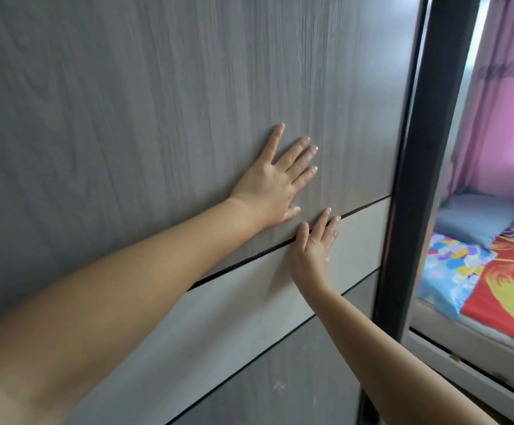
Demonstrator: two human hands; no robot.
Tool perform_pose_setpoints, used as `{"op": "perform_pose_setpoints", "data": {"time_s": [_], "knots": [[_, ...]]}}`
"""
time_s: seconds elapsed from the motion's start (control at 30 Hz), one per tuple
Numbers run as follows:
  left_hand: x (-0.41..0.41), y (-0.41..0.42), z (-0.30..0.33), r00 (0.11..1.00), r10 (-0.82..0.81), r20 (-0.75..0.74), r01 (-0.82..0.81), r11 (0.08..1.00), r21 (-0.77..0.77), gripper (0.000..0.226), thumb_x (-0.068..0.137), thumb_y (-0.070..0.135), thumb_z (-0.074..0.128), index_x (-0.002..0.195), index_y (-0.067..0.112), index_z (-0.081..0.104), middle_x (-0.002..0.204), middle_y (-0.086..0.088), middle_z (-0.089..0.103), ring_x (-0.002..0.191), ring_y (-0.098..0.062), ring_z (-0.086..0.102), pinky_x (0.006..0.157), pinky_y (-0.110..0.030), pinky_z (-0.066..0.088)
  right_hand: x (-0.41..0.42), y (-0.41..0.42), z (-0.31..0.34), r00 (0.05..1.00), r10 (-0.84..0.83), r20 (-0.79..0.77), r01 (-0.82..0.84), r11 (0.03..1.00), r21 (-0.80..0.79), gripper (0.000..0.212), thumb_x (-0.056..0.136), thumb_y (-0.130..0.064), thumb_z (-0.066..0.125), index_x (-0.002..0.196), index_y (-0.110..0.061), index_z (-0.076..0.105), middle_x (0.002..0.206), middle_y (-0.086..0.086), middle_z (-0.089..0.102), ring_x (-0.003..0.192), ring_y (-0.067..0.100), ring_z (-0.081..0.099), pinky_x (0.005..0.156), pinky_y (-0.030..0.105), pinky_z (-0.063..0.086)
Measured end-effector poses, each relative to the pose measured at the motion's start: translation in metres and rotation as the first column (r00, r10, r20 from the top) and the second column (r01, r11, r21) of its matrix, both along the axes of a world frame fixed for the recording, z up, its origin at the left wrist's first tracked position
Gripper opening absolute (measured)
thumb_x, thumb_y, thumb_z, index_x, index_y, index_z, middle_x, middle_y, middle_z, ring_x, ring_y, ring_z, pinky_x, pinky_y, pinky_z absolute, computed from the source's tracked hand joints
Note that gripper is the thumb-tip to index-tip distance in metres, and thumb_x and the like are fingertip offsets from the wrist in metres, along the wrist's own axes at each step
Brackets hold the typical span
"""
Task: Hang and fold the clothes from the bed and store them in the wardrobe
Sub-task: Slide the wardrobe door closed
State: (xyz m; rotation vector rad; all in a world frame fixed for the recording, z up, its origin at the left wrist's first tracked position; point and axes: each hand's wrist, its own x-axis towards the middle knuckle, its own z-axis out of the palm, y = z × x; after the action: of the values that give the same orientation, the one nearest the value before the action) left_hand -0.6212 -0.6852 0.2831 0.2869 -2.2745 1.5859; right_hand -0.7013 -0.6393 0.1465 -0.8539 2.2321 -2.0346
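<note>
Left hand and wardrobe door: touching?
Touching. The head view shows the left hand spread flat, palm and fingers against the grey wardrobe door, with no gap visible.

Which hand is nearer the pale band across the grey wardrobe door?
Right. The right hand lies flat on the pale band; the left hand presses the grey wood-grain panel above it.

Both hands flat against the grey wood-grain wardrobe door (126, 102), fingers straight. Left hand (275, 182) spread on the dark upper panel; right hand (312, 245) just below it, fingertips reaching the black groove above the pale band (249, 296). To the right, a dark frame (418, 179), then a mirror reflecting a bed (495, 271), grey pillow (476, 217) and pink curtain (507, 102).
</note>
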Motion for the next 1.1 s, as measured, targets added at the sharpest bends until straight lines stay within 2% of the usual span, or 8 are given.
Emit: {"op": "perform_pose_setpoints", "data": {"time_s": [0.33, 0.73, 1.1], "knots": [[-0.077, -0.001, -0.006, 1.0, 0.003, -0.02, -0.003, 0.999, -0.033, 0.078, 0.095, 0.062, 0.018, 0.152, 0.016, -0.005, 0.159, -0.015, -0.015, 0.146, -0.033, -0.015, 0.093, -0.07, -0.021, -0.059, -0.004, -0.009, 1.0, 0.001, -0.01, 0.0, 1.0, 0.018, 0.06, 0.102, -0.045, 0.021, 0.149, -0.037, -0.015, 0.157, -0.01, -0.027, 0.144, 0.015, -0.025, 0.111, 0.06, -0.008], [-0.167, 0.016, -0.006, 1.0, -0.01, -0.025, 0.009, 0.999, -0.036, 0.078, 0.094, 0.064, 0.017, 0.152, 0.017, -0.007, 0.159, -0.014, -0.016, 0.145, -0.033, -0.016, 0.094, -0.071, -0.019, -0.153, 0.015, -0.009, 1.0, 0.009, -0.013, -0.008, 0.998, 0.066, 0.062, 0.101, -0.046, 0.023, 0.149, -0.04, -0.015, 0.156, -0.012, -0.028, 0.144, 0.016, -0.025, 0.111, 0.063, -0.005], [-0.184, 0.012, -0.011, 0.997, -0.019, -0.07, 0.016, 0.999, -0.049, 0.08, 0.092, 0.066, 0.015, 0.152, 0.018, -0.007, 0.159, -0.013, -0.016, 0.145, -0.032, -0.017, 0.095, -0.072, -0.022, -0.175, 0.019, -0.011, 0.998, 0.026, -0.061, -0.019, 0.994, 0.112, 0.063, 0.099, -0.05, 0.021, 0.148, -0.042, -0.017, 0.155, -0.012, -0.03, 0.144, 0.022, -0.026, 0.109, 0.066, 0.0]]}}
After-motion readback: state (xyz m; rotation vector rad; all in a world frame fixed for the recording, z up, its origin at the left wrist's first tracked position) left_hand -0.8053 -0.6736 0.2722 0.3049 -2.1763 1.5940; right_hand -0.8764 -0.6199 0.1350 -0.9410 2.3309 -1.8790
